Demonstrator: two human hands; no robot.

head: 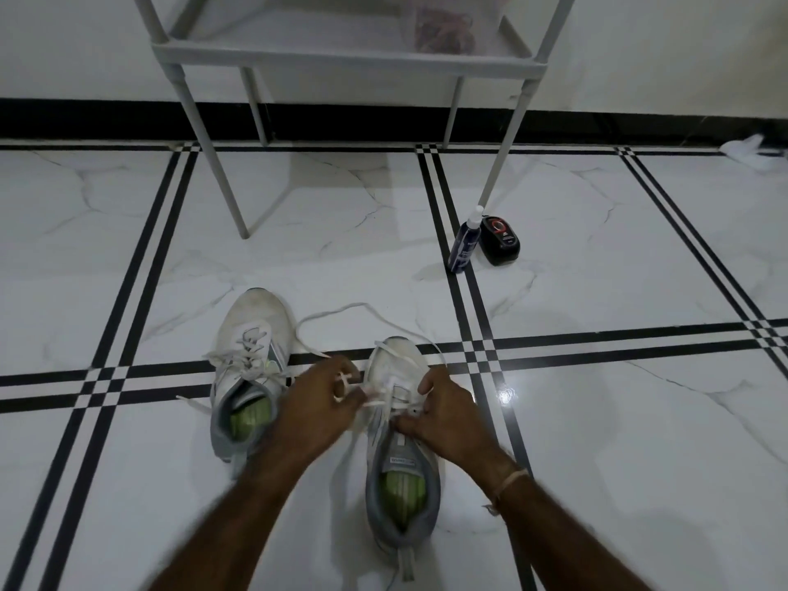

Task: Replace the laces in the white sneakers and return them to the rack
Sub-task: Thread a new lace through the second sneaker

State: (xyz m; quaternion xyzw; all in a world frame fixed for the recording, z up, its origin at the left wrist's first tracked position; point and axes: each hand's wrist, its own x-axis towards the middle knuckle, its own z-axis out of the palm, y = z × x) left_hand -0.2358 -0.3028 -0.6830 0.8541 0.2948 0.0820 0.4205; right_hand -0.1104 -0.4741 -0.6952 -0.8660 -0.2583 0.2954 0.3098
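Two white sneakers with green insoles stand side by side on the tiled floor, toes pointing away from me. The left sneaker [247, 360] has a loosely tied lace. Over the right sneaker [401, 424], my left hand [320, 403] pinches a white lace [341, 311] that wraps round its fingers and loops out across the floor beyond the toe. My right hand [443, 415] grips the right side of that sneaker at the eyelets, thumb on the tongue.
A grey rack [345, 57] stands against the wall ahead, its lower shelf holding a clear bag of dark items. A dark spray bottle [464, 243] and a black tin [499, 241] sit by its right front leg. White crumpled material [746, 151] lies far right.
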